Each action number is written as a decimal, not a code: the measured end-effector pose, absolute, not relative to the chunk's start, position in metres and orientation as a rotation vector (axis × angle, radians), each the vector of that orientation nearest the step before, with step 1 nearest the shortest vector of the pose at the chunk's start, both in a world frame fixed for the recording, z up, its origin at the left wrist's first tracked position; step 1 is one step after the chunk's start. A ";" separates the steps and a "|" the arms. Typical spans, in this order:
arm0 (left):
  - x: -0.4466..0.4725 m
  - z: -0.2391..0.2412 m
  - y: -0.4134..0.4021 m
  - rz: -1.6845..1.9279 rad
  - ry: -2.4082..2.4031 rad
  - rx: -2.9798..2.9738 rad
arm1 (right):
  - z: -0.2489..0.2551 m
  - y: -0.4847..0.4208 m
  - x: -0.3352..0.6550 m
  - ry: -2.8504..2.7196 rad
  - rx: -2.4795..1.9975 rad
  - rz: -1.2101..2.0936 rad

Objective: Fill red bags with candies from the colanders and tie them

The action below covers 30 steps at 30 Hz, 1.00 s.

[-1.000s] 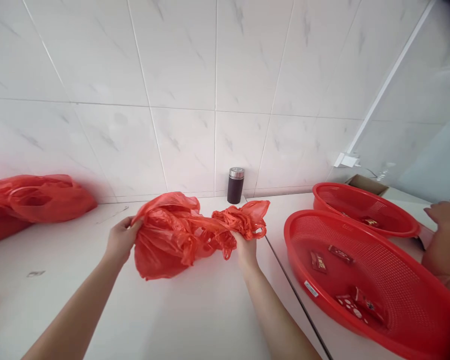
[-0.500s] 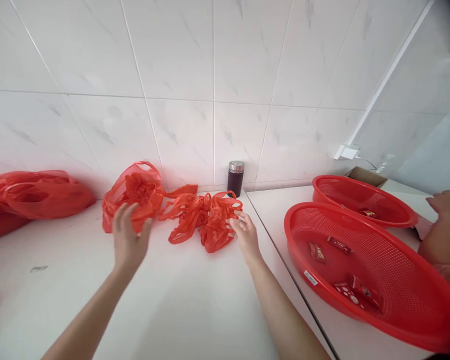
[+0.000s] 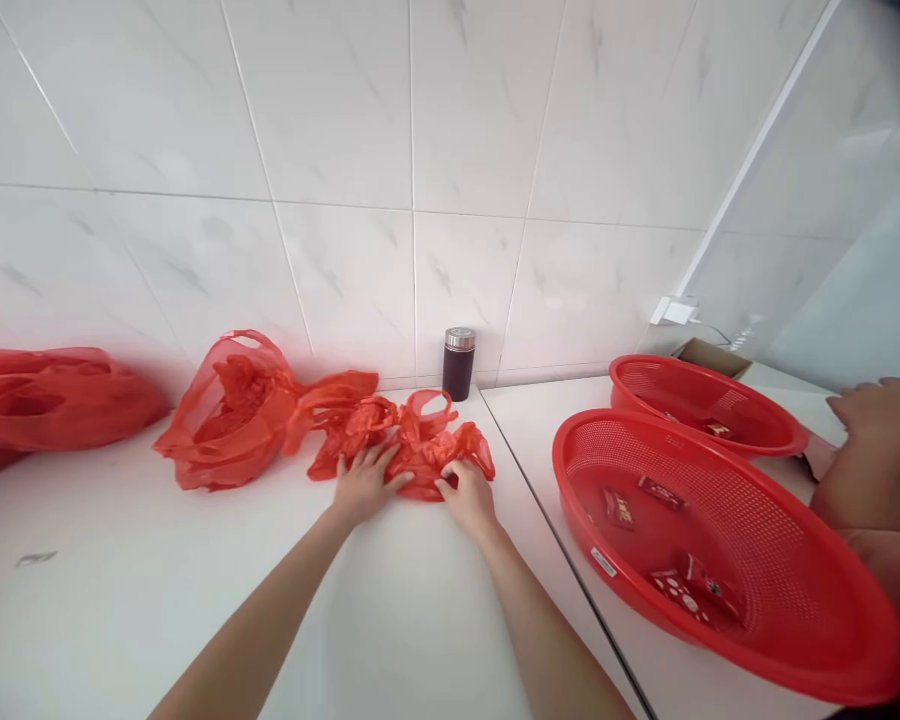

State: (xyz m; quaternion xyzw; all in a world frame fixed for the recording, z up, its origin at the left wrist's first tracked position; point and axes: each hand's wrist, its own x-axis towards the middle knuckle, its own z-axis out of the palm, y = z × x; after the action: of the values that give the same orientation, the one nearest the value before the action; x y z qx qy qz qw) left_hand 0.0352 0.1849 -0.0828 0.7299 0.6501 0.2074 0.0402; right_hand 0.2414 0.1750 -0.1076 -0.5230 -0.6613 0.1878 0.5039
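A crumpled heap of red plastic bags (image 3: 409, 440) lies on the white counter (image 3: 157, 590) near the tiled wall. My left hand (image 3: 364, 482) rests flat on its left part with fingers spread. My right hand (image 3: 467, 491) presses on the right part, fingers curled into the plastic. To the left sits a puffed-up red bag (image 3: 229, 410), joined to the heap by a twisted strip.
A dark flask with a metal lid (image 3: 457, 364) stands against the wall. Two red mesh baskets, the near one (image 3: 727, 620) and the far one (image 3: 701, 385), hold small red packets. Another person's hand (image 3: 874, 415) is at the far right. More red bags (image 3: 45, 400) lie at far left.
The big bag was let go and now lies on the counter to the left. Both my hands came down onto the smaller heap of bags.
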 end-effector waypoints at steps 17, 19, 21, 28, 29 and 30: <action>0.061 -0.006 0.072 1.300 1.156 1.035 | -0.048 0.084 0.211 -1.536 -0.710 0.564; 0.055 -0.012 0.059 1.222 1.190 1.032 | -0.054 0.056 0.222 -1.542 -0.705 0.738; 0.048 -0.026 0.048 1.111 1.299 1.110 | -0.068 0.031 0.243 -1.501 -0.792 0.837; 0.036 -0.075 0.018 1.016 1.800 1.431 | -0.105 -0.041 0.335 -1.207 -1.208 0.797; 0.037 -0.079 0.013 1.023 1.816 1.450 | -0.102 -0.049 0.342 -1.199 -1.220 0.787; 0.038 -0.083 0.008 1.037 1.838 1.474 | -0.096 -0.054 0.345 -1.203 -1.222 0.775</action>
State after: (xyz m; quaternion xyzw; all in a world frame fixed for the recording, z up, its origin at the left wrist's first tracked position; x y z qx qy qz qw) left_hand 0.0379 0.0078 -0.0828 0.5496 0.6855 0.3867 0.2801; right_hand 0.3451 -0.0542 -0.0964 -0.5248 -0.5167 0.3328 0.5889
